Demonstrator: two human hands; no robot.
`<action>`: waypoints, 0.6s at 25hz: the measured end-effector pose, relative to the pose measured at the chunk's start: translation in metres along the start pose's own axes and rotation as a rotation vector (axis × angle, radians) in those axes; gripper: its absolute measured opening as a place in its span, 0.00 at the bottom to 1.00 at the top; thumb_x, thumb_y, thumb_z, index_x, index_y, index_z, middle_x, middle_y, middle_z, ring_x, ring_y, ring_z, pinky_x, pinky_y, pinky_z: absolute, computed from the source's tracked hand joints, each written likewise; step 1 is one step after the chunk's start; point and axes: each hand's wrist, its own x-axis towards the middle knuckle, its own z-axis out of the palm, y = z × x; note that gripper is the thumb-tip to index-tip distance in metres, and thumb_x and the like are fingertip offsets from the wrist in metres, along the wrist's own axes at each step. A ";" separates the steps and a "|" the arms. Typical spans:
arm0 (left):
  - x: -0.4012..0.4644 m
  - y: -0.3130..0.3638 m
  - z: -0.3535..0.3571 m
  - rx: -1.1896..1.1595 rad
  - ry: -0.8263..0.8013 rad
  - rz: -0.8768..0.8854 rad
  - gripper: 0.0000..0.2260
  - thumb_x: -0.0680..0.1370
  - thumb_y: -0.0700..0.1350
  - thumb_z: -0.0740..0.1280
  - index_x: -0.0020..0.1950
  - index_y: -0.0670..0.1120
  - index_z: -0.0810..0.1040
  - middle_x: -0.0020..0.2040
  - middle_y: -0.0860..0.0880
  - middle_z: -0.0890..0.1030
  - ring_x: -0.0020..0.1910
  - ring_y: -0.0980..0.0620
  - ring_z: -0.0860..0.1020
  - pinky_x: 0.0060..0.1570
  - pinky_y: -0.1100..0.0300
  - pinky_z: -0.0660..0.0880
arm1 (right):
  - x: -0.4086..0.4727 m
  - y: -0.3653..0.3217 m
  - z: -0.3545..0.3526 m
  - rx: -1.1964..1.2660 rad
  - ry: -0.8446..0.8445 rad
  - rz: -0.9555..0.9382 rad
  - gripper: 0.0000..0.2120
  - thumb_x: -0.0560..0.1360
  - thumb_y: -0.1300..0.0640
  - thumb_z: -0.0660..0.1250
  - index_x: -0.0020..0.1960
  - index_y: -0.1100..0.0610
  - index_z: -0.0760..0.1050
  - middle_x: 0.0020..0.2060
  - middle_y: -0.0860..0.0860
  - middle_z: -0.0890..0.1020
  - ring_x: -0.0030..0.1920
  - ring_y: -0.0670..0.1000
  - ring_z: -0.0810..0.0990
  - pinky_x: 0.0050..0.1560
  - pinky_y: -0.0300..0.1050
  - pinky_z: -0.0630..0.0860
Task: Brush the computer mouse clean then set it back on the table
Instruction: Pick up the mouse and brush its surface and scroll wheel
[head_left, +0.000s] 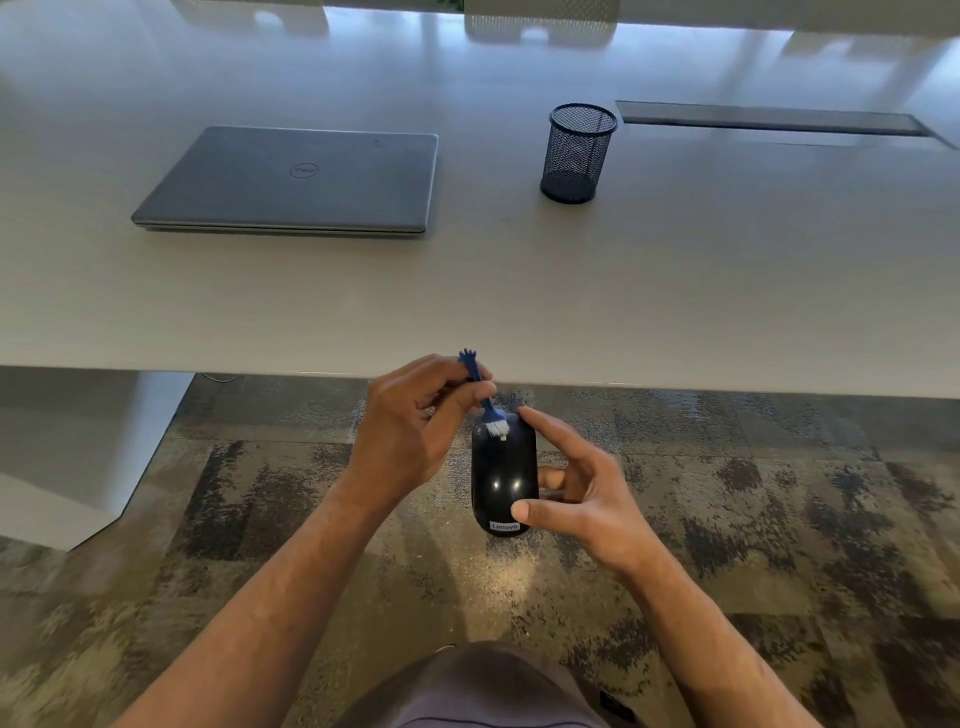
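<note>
A glossy black computer mouse (503, 475) with a white label at its near end is held in the air over the carpet, just in front of the table's near edge. My right hand (582, 488) grips it from the right side, index finger on its far tip and thumb near the label. My left hand (410, 431) pinches a small blue brush (485, 402) by its thin handle. The brush's white bristles rest on the far end of the mouse, near the scroll wheel.
The white table (519, 291) stretches ahead. A closed grey laptop (296, 179) lies at its back left. A black mesh pen cup (577, 151) stands at the back centre-right, beside a long cable slot (774, 120). Patterned carpet (779, 519) lies below my hands.
</note>
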 end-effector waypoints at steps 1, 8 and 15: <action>0.000 -0.001 0.001 0.005 -0.001 0.003 0.07 0.78 0.46 0.69 0.56 0.50 0.80 0.48 0.59 0.82 0.44 0.59 0.84 0.45 0.63 0.81 | 0.000 0.001 0.000 -0.005 -0.004 0.001 0.41 0.66 0.68 0.78 0.75 0.51 0.69 0.75 0.57 0.70 0.56 0.65 0.85 0.55 0.66 0.82; 0.002 0.002 0.000 0.036 0.029 0.008 0.07 0.78 0.47 0.68 0.55 0.48 0.80 0.46 0.58 0.81 0.44 0.58 0.84 0.45 0.60 0.82 | -0.002 0.001 -0.001 -0.007 0.003 0.009 0.41 0.66 0.68 0.78 0.75 0.49 0.70 0.75 0.57 0.70 0.57 0.65 0.85 0.56 0.67 0.81; 0.001 0.014 0.001 0.032 -0.024 0.084 0.06 0.77 0.44 0.70 0.53 0.44 0.82 0.46 0.56 0.82 0.44 0.58 0.83 0.45 0.63 0.81 | 0.000 0.001 0.002 0.010 0.005 0.009 0.41 0.65 0.65 0.80 0.74 0.48 0.71 0.75 0.57 0.70 0.57 0.65 0.85 0.56 0.67 0.81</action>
